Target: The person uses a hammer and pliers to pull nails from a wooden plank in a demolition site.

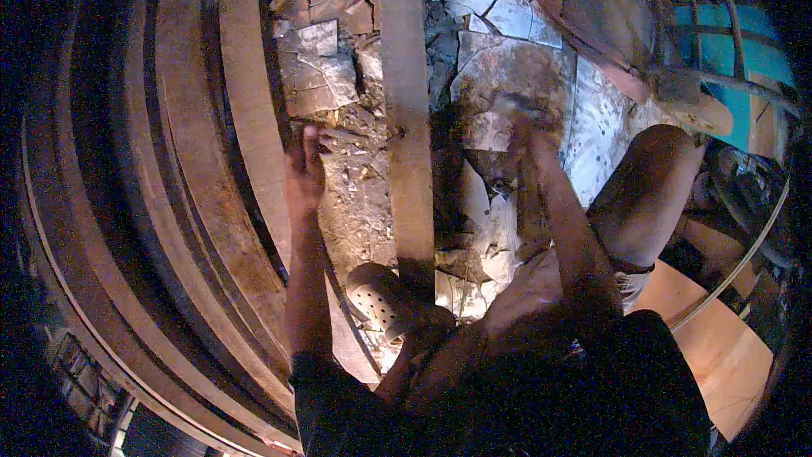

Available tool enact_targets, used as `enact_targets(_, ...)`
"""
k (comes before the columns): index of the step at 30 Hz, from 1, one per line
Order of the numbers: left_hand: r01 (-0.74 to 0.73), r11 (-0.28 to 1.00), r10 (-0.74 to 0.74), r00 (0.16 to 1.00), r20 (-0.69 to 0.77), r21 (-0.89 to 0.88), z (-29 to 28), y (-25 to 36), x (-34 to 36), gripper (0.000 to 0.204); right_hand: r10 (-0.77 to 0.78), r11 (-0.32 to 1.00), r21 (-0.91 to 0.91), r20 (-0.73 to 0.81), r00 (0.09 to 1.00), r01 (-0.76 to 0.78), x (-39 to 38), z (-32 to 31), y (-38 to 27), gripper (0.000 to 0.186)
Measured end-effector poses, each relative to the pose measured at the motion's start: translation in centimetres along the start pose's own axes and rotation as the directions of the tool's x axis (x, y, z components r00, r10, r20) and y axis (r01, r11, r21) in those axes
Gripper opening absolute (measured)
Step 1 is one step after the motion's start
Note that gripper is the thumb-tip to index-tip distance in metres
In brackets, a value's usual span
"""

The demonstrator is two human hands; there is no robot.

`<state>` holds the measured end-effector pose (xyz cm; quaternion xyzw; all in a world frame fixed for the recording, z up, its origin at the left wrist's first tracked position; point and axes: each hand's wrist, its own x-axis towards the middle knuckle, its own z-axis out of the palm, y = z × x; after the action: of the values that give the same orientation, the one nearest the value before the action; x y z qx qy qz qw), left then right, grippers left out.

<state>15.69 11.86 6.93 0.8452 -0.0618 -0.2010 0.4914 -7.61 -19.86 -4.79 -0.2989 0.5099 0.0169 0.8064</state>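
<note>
My left hand point(306, 176) is at the inner edge of a long wooden plank point(245, 59), its fingers partly spread and nothing plainly held in them. A thin stick-like piece point(342, 133) lies just beyond its fingertips, over rubble. To the right, my right hand point(534, 142) is closed and blurred above the broken tile floor point(516, 63). A dark shape point(518, 105) shows at its fingers, too smeared to name. Between my hands a narrow wooden beam point(406, 118) runs lengthwise away from me.
More long planks point(186, 118) lie side by side at the left. Dirt and rubble point(359, 195) fill the gap beside the beam. My foot wears a perforated clog point(372, 298) near the beam's end. An orange-brown board point(706, 343) and a teal panel point(736, 42) are at the right.
</note>
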Motion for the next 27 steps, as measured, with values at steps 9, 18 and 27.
enact_targets(9,0.036,0.962,-0.053,0.997,0.057,0.271,2.6,-2.0,-0.8,0.041,0.177,0.977,-0.108,-0.058,0.982,-0.183,-4.4,10.7,4.4,0.044)
enact_targets(18,-0.342,0.854,0.205,0.914,0.35,0.393,7.4,-2.8,0.8,0.022,0.16,0.948,-0.236,-0.221,0.962,-0.212,-1.5,1.8,4.8,0.044)
enact_targets(27,-0.294,0.909,0.104,0.846,0.523,0.295,6.9,-5.5,2.5,0.022,0.175,0.938,-0.26,-0.216,0.961,-0.229,-1.1,1.9,5.1,0.042)
